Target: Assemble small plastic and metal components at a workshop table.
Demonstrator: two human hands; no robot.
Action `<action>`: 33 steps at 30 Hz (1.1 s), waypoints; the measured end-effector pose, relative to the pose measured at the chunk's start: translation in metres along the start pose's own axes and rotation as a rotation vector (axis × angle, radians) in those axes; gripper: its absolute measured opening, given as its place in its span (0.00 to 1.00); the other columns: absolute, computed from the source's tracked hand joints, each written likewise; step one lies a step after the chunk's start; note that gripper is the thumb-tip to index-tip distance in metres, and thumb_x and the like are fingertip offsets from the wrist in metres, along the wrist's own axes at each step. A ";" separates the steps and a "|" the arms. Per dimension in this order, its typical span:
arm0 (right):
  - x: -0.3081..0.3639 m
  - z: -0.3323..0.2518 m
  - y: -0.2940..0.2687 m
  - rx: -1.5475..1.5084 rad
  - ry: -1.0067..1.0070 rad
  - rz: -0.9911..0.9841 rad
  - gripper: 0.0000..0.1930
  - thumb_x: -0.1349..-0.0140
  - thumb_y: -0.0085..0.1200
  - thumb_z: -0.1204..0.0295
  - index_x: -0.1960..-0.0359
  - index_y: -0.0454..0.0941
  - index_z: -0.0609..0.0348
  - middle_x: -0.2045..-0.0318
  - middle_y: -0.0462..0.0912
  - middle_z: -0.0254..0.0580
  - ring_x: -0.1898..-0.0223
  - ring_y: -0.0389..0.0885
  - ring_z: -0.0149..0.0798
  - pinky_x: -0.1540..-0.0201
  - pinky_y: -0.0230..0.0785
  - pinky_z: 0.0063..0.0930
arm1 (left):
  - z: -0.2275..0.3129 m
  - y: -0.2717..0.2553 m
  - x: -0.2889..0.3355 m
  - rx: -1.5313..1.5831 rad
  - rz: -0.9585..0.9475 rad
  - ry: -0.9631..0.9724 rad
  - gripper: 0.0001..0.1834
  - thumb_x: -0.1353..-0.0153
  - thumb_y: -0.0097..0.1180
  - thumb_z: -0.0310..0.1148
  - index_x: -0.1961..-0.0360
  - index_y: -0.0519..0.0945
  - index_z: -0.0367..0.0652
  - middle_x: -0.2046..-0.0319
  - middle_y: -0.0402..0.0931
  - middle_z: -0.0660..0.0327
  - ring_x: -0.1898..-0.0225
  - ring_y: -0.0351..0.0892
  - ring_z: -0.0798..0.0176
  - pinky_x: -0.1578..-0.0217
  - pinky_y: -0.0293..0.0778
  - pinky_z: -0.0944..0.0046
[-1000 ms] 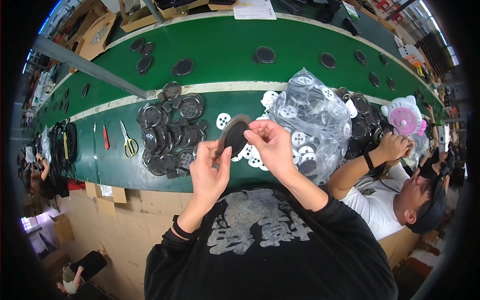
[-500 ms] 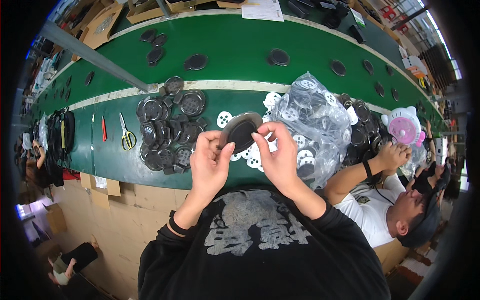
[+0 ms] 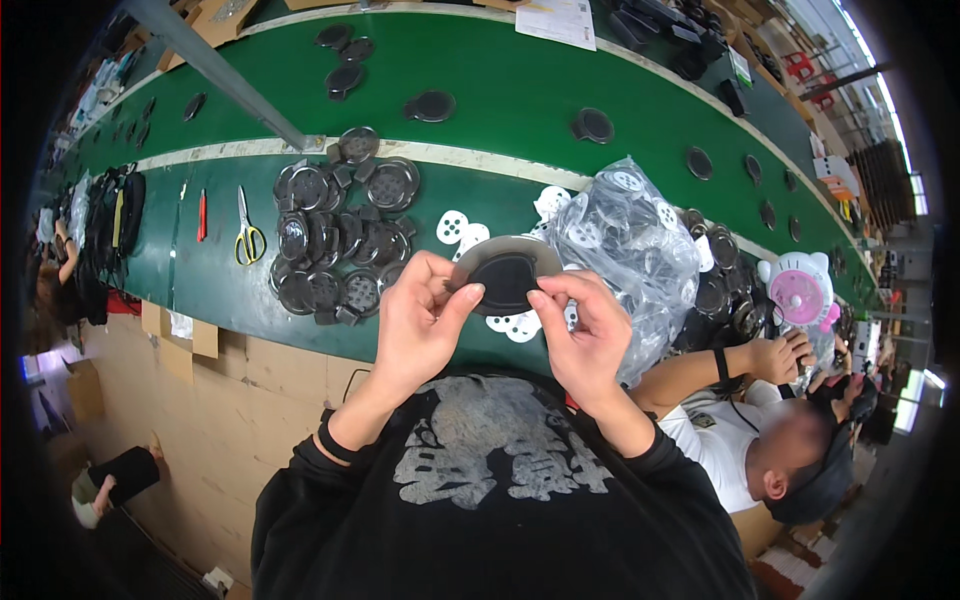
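Observation:
Between my two hands, above the near edge of the green bench, is a round black part with a smoky see-through rim (image 3: pixel 508 282). My left hand (image 3: pixel 418 322) pinches its left edge between thumb and fingers. The right edge is gripped the same way by my right hand (image 3: pixel 584 328). White perforated discs (image 3: pixel 516 327) lie behind and partly beneath the part. To the right of them is a clear plastic bag (image 3: pixel 640 255) full of more such white discs. A pile of similar dark round parts (image 3: pixel 345 240) lies left of my hands.
Yellow-handled scissors (image 3: pixel 249 240) and a red slim tool (image 3: pixel 202 216) lie at the left. Beyond the bench, a green belt (image 3: pixel 510 85) bears scattered dark parts. A grey post (image 3: pixel 220 70) rises far left. At right sit a co-worker (image 3: pixel 740 450) and a pink-and-white fan (image 3: pixel 800 288).
The round part has gone from slanted to nearly level between my hands, and my right fingers have shifted along its edge. My view has turned slightly, so the bench sits differently in it.

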State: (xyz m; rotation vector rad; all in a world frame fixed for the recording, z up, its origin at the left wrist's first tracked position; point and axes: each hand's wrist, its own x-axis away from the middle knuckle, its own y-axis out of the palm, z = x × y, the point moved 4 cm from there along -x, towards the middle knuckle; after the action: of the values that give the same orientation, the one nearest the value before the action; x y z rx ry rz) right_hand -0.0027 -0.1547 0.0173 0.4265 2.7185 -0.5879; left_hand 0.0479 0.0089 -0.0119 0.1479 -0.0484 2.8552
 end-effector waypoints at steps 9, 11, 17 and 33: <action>0.005 -0.013 0.000 0.026 -0.063 0.026 0.08 0.52 0.59 0.85 0.69 0.78 0.64 0.74 0.78 0.42 0.77 0.73 0.31 0.74 0.66 0.21 | -0.015 0.004 -0.007 0.103 0.035 0.010 0.07 0.43 0.56 0.23 0.70 0.69 0.36 0.82 0.73 0.67 0.81 0.63 0.83 0.81 0.58 0.78; 0.008 -0.024 0.009 -0.008 -0.163 -0.012 0.09 0.53 0.59 0.86 0.69 0.78 0.63 0.73 0.79 0.43 0.76 0.75 0.32 0.74 0.66 0.21 | -0.009 0.002 -0.005 0.101 0.017 0.002 0.07 0.43 0.56 0.23 0.69 0.69 0.36 0.81 0.74 0.67 0.80 0.64 0.82 0.80 0.59 0.79; 0.005 -0.001 0.001 -0.094 -0.001 -0.001 0.13 0.49 0.57 0.86 0.62 0.71 0.65 0.71 0.75 0.35 0.73 0.67 0.23 0.69 0.61 0.15 | -0.013 0.003 -0.007 0.179 -0.002 -0.001 0.07 0.43 0.56 0.23 0.69 0.69 0.36 0.78 0.76 0.66 0.78 0.66 0.83 0.79 0.61 0.79; -0.004 0.012 0.000 -0.201 0.148 0.105 0.13 0.49 0.59 0.84 0.67 0.66 0.60 0.74 0.74 0.33 0.76 0.61 0.21 0.71 0.58 0.14 | 0.001 0.005 0.000 0.158 -0.030 -0.062 0.08 0.41 0.54 0.23 0.68 0.66 0.39 0.77 0.74 0.66 0.79 0.65 0.82 0.79 0.58 0.80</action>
State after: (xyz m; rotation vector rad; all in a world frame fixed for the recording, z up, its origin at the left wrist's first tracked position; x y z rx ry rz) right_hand 0.0041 -0.1609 0.0090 0.5769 2.8370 -0.2610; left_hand 0.0464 0.0042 -0.0110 0.2677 0.1662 2.8223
